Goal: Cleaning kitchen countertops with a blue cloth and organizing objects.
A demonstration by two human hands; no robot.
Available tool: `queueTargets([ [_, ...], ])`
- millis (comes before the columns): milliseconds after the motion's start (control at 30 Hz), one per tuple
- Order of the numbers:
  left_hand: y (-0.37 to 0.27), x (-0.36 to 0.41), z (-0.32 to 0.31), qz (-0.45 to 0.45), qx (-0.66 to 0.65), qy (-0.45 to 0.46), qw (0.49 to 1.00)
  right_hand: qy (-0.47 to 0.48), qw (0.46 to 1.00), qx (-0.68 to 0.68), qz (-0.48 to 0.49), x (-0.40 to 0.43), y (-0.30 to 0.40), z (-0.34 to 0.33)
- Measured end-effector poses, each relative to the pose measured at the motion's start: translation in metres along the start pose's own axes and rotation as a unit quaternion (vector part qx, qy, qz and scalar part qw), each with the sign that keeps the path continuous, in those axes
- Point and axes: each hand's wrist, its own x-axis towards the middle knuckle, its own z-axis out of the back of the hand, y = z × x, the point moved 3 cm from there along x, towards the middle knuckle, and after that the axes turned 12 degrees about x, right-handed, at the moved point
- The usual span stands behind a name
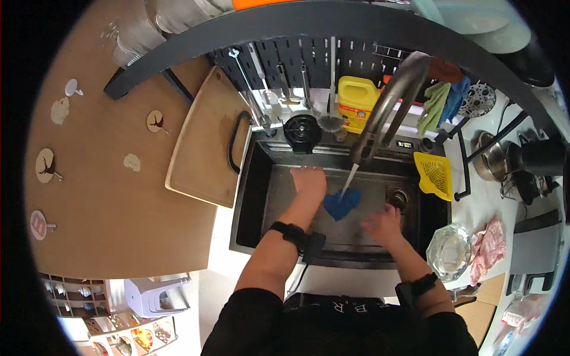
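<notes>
Water runs from the metal faucet (pixel 366 144) onto a blue cloth (pixel 342 204) lying on the floor of the dark sink (pixel 285 196). My left hand (pixel 310 180) is over the sink's back left part, up and to the left of the cloth, its fingers largely hidden behind the back of the hand. To the right of the cloth, my right hand (pixel 384 224) is spread with nothing in it, just below the drain (pixel 397 198). Neither hand touches the cloth. Both forearms wear black straps with small devices.
A yellow strainer basket (pixel 434 175) sits at the sink's right rim, above a clear faceted bowl (pixel 449 252) and a pink cloth (pixel 489 249). Behind the sink stand a black cup rinser (pixel 303 132) and a yellow jug (pixel 356 102). A cutting board (pixel 207 142) leans at the left.
</notes>
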Motion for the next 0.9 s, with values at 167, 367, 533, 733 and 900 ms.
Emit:
queueTargets([
  [167,-0.026,-0.009,-0.024,-0.102,0.199,0.0,0.975,-0.125,0.911,0.381,0.1,0.017,0.096,0.054],
  [367,-0.041,-0.031,-0.046,-0.164,0.254,0.049,0.952,0.013,0.852,0.522,0.035,-0.004,0.125,0.021],
  [533,-0.035,-0.038,-0.054,-0.134,0.28,0.044,0.95,0.319,0.598,0.723,-0.135,-0.009,0.134,0.015],
  [733,-0.042,-0.045,-0.057,-0.187,0.303,-0.03,0.934,0.338,0.629,0.699,-0.043,-0.004,0.154,0.055],
  [900,-0.031,-0.027,-0.049,-0.057,0.022,0.133,0.989,0.35,0.702,0.617,0.067,-0.012,0.148,0.069],
])
